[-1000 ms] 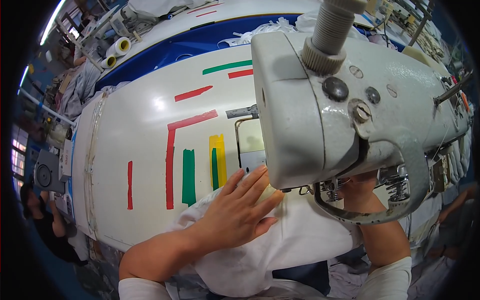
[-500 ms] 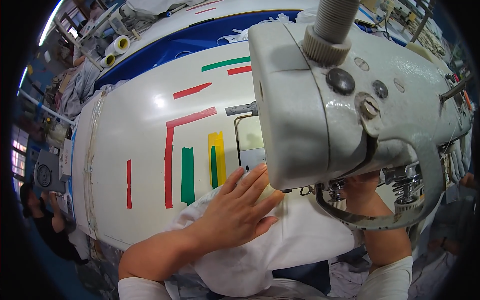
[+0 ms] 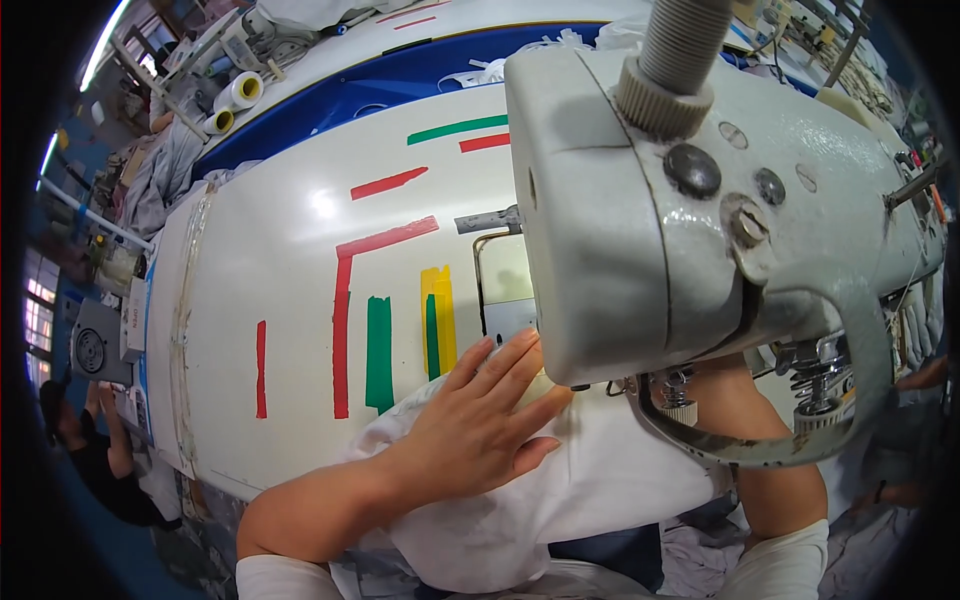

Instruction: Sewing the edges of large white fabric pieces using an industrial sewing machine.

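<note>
A white sewing machine (image 3: pixel 600 230) stands over the table on the right. White fabric (image 3: pixel 590 470) lies beneath its head and hangs toward my lap. My left hand (image 3: pixel 480 415) rests flat on this fabric, fingers stretched toward the metal plate (image 3: pixel 508 285) beside the machine head. Nothing shows in its grasp. My right forearm reaches behind the curved metal lever (image 3: pixel 780 450) at the machine's front. Of my right hand (image 3: pixel 722 372), only the part near the wrist shows; the machine hides its fingers.
Red tape (image 3: pixel 341 350), green tape (image 3: pixel 379 350) and yellow tape (image 3: pixel 447 320) mark the white table (image 3: pixel 220 380). A blue trough (image 3: pixel 400 75) runs along the far edge, with thread cones (image 3: pixel 240 92) beyond. Another person (image 3: pixel 90 460) works at the far left.
The whole view has shifted slightly, so the machine and tape sit a little farther right. My left hand stays flat on the fabric; my right hand is more hidden behind the machine.
</note>
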The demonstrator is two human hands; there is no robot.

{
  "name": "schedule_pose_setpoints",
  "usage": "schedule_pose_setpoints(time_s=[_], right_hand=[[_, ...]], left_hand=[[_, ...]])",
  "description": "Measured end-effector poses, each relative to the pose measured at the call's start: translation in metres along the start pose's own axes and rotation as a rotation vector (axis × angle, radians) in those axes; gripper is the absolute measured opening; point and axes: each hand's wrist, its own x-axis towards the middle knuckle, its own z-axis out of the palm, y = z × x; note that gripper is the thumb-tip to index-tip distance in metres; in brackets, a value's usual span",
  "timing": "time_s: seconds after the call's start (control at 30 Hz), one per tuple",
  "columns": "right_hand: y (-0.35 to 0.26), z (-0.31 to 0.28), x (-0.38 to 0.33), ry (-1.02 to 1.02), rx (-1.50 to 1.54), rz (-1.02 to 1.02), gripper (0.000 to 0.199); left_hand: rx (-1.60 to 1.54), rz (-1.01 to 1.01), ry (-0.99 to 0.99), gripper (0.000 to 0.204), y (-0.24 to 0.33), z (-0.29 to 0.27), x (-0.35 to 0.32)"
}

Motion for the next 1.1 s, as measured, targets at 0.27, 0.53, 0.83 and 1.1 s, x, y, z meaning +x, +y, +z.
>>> schedule_pose_setpoints(time_s=[0.27, 0.53, 0.83, 1.1], right_hand=[[0.007, -0.016, -0.003, 0.074, 0.241, 0.133, 0.048], [0.006, -0.004, 0.031, -0.046, 0.443, 0.288, 0.042], [-0.004, -0.018, 0.026, -0.121, 0.643, 0.477, 0.035], [-0.011, -0.033, 0.018, -0.155, 0.565, 0.678, 0.025]], left_hand=[[-0.169, -0.034, -0.019, 0.031, -0.017, 0.007, 0.011], [-0.185, -0.104, -0.193, 0.042, -0.020, 0.011, 0.013], [-0.345, -0.157, -0.034, 0.049, -0.028, 0.001, -0.004], [-0.065, -0.290, -0.074, 0.064, 0.000, -0.021, -0.063]])
